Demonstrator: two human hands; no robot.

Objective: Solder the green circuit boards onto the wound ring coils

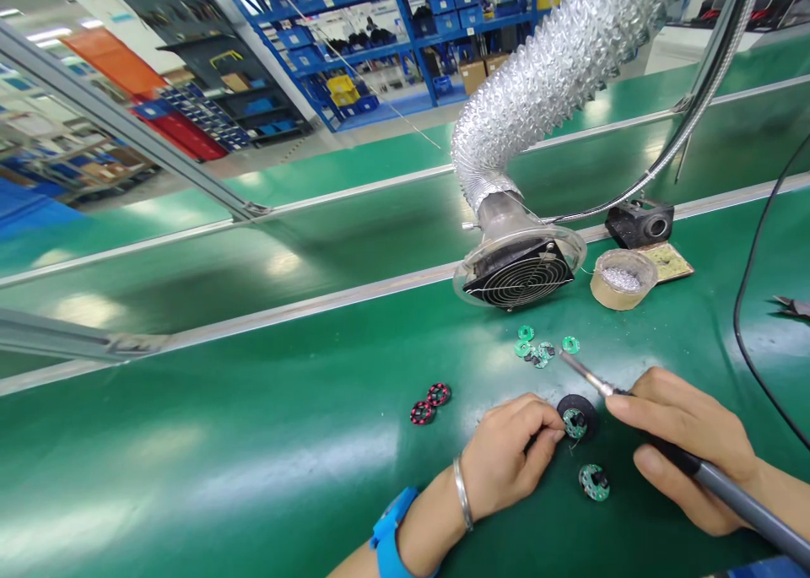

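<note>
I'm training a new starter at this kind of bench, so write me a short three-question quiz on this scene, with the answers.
1. Choose one. The soldering iron is held in which hand?
A) left
B) right
C) both

2. True or false: the iron's tip is apart from the circuit board next to the left hand.

3. Fill in the blank: the fan sits at the end of a silver, flexible ____.

Key:
1. B, the right hand
2. True
3. duct

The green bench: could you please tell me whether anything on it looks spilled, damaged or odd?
Nothing stands out: the tub stands upright, silvery contents inside, though the circuit board at the left hand is too small to check closely.
</note>
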